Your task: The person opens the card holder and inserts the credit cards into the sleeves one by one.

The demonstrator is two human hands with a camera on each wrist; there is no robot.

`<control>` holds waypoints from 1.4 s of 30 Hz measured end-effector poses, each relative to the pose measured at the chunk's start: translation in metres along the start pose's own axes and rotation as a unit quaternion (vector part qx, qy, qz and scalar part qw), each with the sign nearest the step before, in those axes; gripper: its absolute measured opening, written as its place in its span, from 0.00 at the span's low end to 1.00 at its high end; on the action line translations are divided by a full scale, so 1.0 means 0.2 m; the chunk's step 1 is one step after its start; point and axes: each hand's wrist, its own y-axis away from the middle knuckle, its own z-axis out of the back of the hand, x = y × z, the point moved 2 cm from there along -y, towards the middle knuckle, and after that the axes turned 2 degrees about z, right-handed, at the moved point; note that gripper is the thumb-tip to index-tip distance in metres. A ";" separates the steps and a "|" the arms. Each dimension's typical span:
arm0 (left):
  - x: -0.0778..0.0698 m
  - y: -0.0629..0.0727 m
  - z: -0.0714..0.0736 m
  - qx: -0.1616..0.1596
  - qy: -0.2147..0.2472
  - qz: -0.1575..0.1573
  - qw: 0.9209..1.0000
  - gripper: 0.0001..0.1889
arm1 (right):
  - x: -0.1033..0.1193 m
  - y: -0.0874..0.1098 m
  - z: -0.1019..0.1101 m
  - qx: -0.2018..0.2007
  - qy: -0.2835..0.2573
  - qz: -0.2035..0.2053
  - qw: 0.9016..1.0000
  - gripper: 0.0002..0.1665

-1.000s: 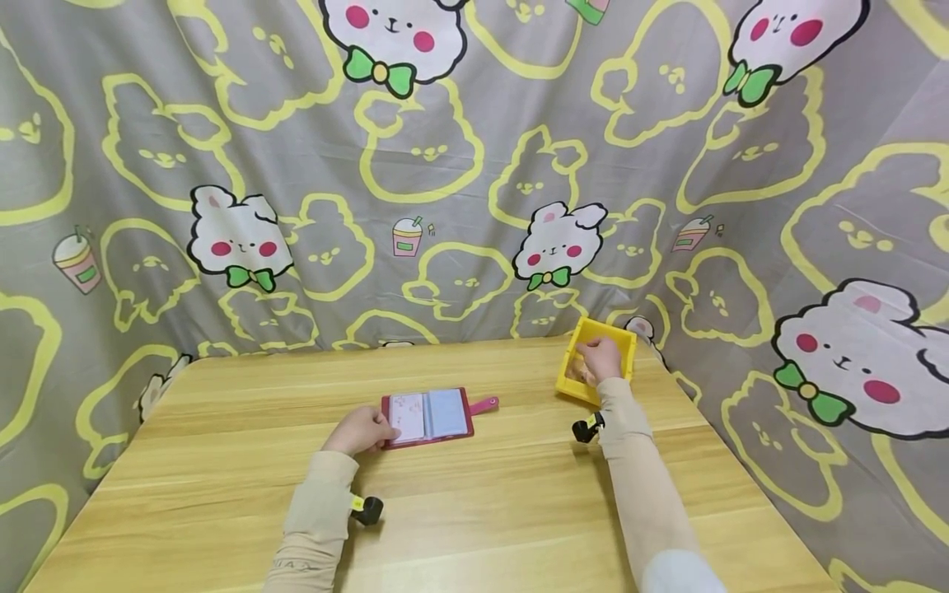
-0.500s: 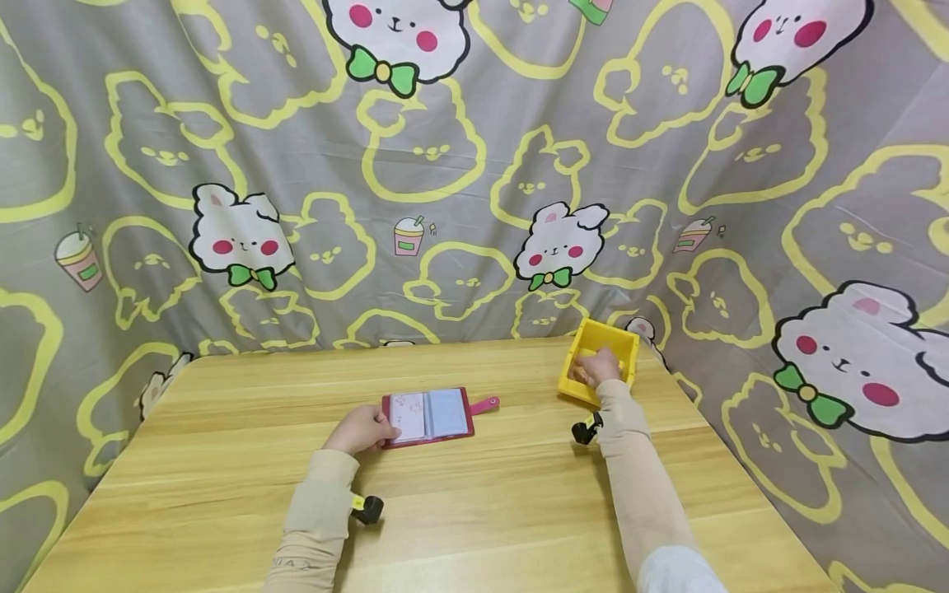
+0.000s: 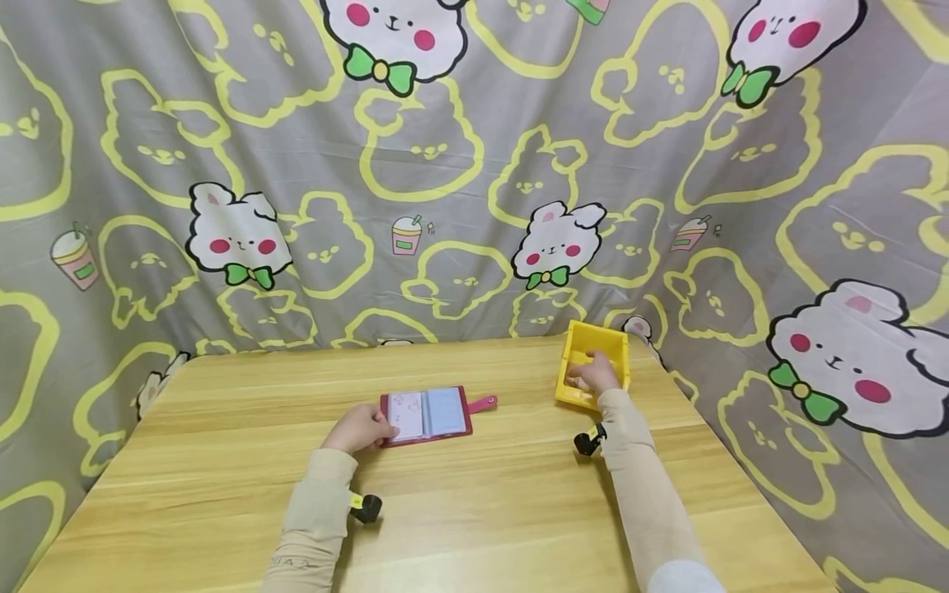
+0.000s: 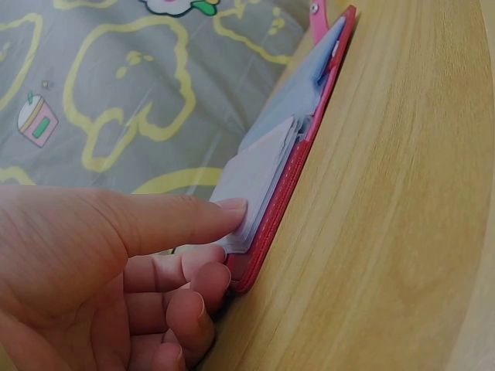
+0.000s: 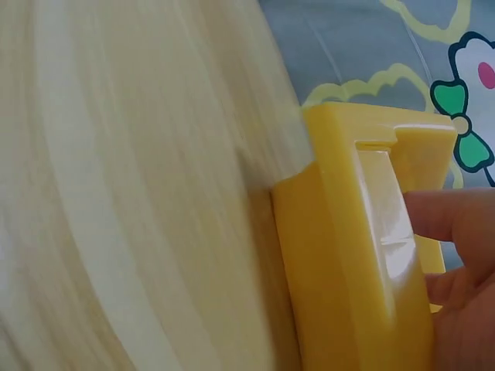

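Observation:
A small card holder (image 3: pixel 446 412) with a red cover lies spread on the table, showing a patterned white page on the left and a pale blue one on the right. My left hand (image 3: pixel 361 428) pinches its left edge. In the left wrist view the left thumb (image 4: pixel 220 218) presses on the stack of pages, with curled fingers at the cover's edge. My right hand (image 3: pixel 597 375) reaches into a yellow bin (image 3: pixel 571 338) at the back right. The bin's wall hides the right fingertips in the right wrist view, so whether they hold anything does not show.
The wooden table (image 3: pixel 460 511) runs back to a patterned grey curtain (image 3: pixel 460 222), which also hangs along both sides. A pink snap strap (image 3: pixel 483 403) sticks out from the card holder's right side. The bin stands near the table's back edge.
The right hand has shifted within the yellow bin, its fingers now more spread. The bin's position in view changes slightly. The left hand and card holder stay in place.

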 end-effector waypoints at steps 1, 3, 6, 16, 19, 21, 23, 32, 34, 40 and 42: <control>0.00 0.00 0.00 0.000 0.000 0.000 1.000 0.14 | 0.00 0.00 0.00 0.002 0.002 0.002 1.000 0.46; 0.01 0.00 0.00 -0.001 -0.001 -0.001 1.000 0.14 | 0.00 0.00 0.00 0.004 -0.002 0.003 1.000 0.45; 0.01 -0.01 0.00 -0.001 -0.002 -0.001 1.000 0.14 | 0.00 0.00 0.00 0.003 0.003 0.004 1.000 0.44; 0.00 0.00 0.01 0.001 -0.004 0.003 1.000 0.15 | 0.02 0.01 0.01 -0.029 0.000 0.014 0.999 0.37; 0.00 0.01 0.01 0.001 -0.006 0.004 1.000 0.14 | 0.03 0.02 0.01 -0.046 0.011 0.024 0.999 0.35; -0.01 0.01 0.01 0.001 -0.007 0.005 1.000 0.14 | 0.03 0.02 0.01 -0.056 0.016 0.029 0.998 0.33; -0.01 0.01 0.01 0.000 -0.007 0.007 1.000 0.14 | 0.03 0.02 0.01 -0.063 0.010 0.029 0.998 0.32; -0.01 0.02 0.01 0.003 -0.002 0.009 1.000 0.14 | 0.03 0.02 0.01 -0.087 0.009 0.027 0.996 0.32; -0.01 0.02 0.01 0.003 -0.003 0.008 1.000 0.14 | 0.04 0.03 0.01 -0.079 0.003 0.020 0.997 0.32; -0.02 0.02 0.02 0.001 -0.004 0.005 1.000 0.14 | 0.04 0.04 0.02 -0.074 0.004 0.012 0.997 0.31; -0.02 0.02 0.02 0.002 -0.004 0.005 1.000 0.14 | 0.04 0.04 0.02 -0.075 0.003 0.011 0.997 0.31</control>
